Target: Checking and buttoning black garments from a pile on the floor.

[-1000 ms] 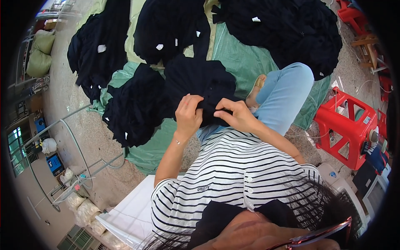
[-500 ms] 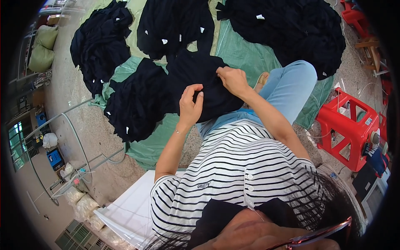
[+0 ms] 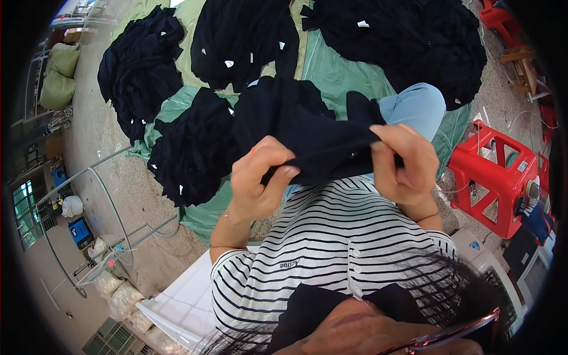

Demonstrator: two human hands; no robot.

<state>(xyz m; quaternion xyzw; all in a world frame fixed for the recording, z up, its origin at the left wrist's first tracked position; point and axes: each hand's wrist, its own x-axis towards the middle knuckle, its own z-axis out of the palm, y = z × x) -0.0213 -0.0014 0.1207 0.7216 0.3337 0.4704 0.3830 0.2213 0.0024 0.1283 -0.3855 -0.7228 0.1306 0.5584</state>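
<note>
Watching this through the head cam from my end, so take it as a remote view. The piece in play is a soft-looking, navy-to-black fabric garment [image 3: 331,142], lifted in front of the lap. My guess is it's light and totally limp: no stiffness to push against, not fragile, not very slippery, just keen to sag and fold wherever it isn't held. I'd take hold at two spots well apart along the near edge, thumb against fingers, because one grip alone would let the rest droop.

That's pretty much the grip I'm seeing. The left hand [image 3: 261,180] pinches it at the left end, thumb below and curled fingers above. The right hand [image 3: 407,168] has the other end nipped between thumb and fingertips, knuckles up. The cloth runs between them like a short band, fairly taut, with looser folds on the far side. Can't tell where those folds stop and the dark cloth behind starts. There's a tiny pale speck near the right thumb, too small to make out.

Around it: a rumpled heap of dark cloth with white tags [image 3: 192,151] just left, on a green plastic sheet [image 3: 349,68], and a red plastic stool [image 3: 503,184] off to the right.
</note>
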